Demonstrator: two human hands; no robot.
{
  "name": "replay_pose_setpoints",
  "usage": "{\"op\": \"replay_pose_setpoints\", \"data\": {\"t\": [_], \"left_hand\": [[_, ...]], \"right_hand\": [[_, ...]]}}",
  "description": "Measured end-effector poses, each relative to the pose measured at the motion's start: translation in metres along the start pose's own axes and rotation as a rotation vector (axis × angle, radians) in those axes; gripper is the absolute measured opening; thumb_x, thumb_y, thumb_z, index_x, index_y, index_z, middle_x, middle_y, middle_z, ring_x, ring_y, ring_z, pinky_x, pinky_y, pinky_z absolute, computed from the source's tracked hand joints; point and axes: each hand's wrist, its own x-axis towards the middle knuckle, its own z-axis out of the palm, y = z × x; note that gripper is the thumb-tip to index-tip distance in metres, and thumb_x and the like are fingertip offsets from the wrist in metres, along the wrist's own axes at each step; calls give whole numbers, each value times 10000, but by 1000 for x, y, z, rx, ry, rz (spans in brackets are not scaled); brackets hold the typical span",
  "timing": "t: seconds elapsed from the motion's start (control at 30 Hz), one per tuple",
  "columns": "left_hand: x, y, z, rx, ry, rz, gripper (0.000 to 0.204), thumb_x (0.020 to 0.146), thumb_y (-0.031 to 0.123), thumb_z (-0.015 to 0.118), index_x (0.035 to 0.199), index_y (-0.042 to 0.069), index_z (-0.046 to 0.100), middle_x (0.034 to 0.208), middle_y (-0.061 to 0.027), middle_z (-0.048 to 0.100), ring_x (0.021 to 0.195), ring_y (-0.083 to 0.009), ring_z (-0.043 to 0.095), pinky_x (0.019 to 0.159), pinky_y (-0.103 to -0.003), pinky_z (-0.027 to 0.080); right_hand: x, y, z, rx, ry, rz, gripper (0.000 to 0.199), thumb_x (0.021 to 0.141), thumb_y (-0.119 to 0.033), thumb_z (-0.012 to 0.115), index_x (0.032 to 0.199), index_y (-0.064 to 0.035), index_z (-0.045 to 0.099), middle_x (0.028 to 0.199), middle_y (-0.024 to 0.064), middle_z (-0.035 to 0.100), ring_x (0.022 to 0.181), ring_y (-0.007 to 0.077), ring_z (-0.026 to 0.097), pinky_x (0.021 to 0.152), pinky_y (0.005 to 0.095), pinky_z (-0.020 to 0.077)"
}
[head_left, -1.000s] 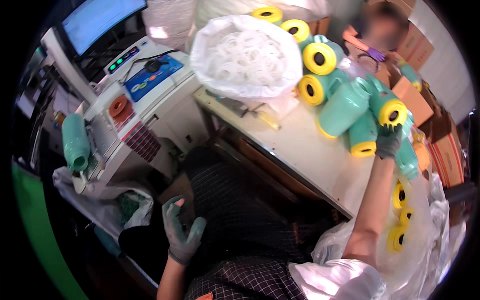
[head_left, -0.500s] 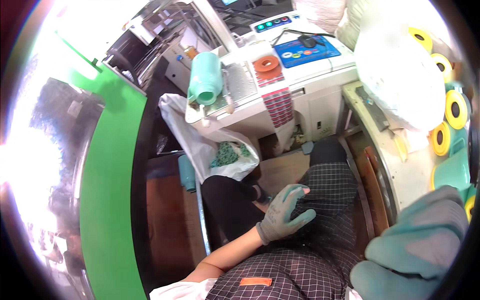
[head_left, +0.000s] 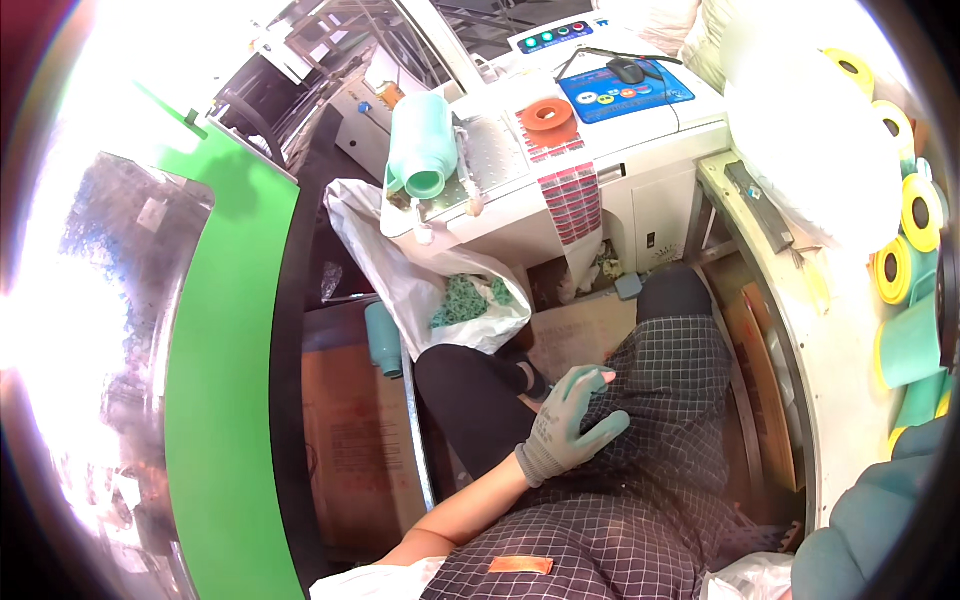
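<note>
My left hand [head_left: 572, 425], in a grey glove with teal-coated fingers, hovers over my lap. Its thumb and fingers are apart, with nothing between them; one bare fingertip shows through the glove. At the lower right edge, very near the camera, is my right hand [head_left: 875, 515] in a similar teal glove. It is blurred and cut off by the rim, so its grip and anything in it are hidden. Teal cylinders with yellow rims [head_left: 910, 340] lie beyond it on the right-hand bench. A checked dark apron [head_left: 660, 400] covers my lap.
Ahead, a white machine [head_left: 660, 150] carries a mint bottle-shaped container [head_left: 422, 150], an orange roll [head_left: 548, 115] over a red label strip [head_left: 572, 205], and a mouse [head_left: 627, 70]. A white bag [head_left: 380, 240] holds green scraps [head_left: 462, 302]. A teal bottle [head_left: 383, 340] lies beside it. A green panel [head_left: 225, 350] stands left.
My right hand has moved down and right, partly out of the picture. My left hand keeps its pose over my lap. The whole view has shifted slightly.
</note>
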Motion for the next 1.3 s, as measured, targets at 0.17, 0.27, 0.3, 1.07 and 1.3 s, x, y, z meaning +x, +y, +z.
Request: {"op": "replay_pose_setpoints", "data": {"t": [0.17, 0.27, 0.3, 1.07, 1.3], "left_hand": [[4, 2, -2, 16, 15, 54, 653, 858, 112, 871, 1407, 2, 535, 1306, -199, 612, 1119, -326, 679, 921, -368, 587], [-9, -7, -14, 97, 145, 40, 647, 840, 134, 881, 1378, 3, 545, 1258, -203, 639, 1084, -350, 676, 900, -390, 572], [2, -9, -20, 95, 156, 78, 642, 834, 137, 882, 1367, 4, 550, 1251, -204, 642, 1079, -353, 674, 898, -394, 569], [-157, -452, -49, 83, 440, -976, 442, 995, 279, 712, 1329, 18, 584, 1228, -152, 646, 1103, -256, 633, 954, -425, 515], [-151, -402, 17, 177, 136, -959, 475, 979, 335, 723, 1316, 26, 593, 1224, -168, 645, 1112, -288, 632, 957, -463, 513]], "right_hand": [[-12, -3, -14, -32, 126, 68, 221, 908, -269, 590, 784, -87, 588, 740, 57, 550, 677, 204, 568, 724, 353, 502], [-45, 27, -3, 107, 314, 157, 243, 903, -274, 582, 739, -95, 572, 706, 52, 534, 652, 203, 560, 713, 353, 502], [-51, 38, -1, 105, 307, 96, 147, 906, -151, 574, 917, -18, 638, 893, 134, 611, 825, 269, 605, 836, 407, 522], [-99, 87, 310, -40, -189, 654, 599, 900, -105, 661, 1478, -11, 535, 1502, 230, 507, 1373, 428, 493, 1178, 516, 396], [-109, 76, 306, 0, -174, 727, 607, 885, -98, 673, 1474, -19, 549, 1487, 218, 522, 1363, 423, 506, 1173, 502, 404]]}}
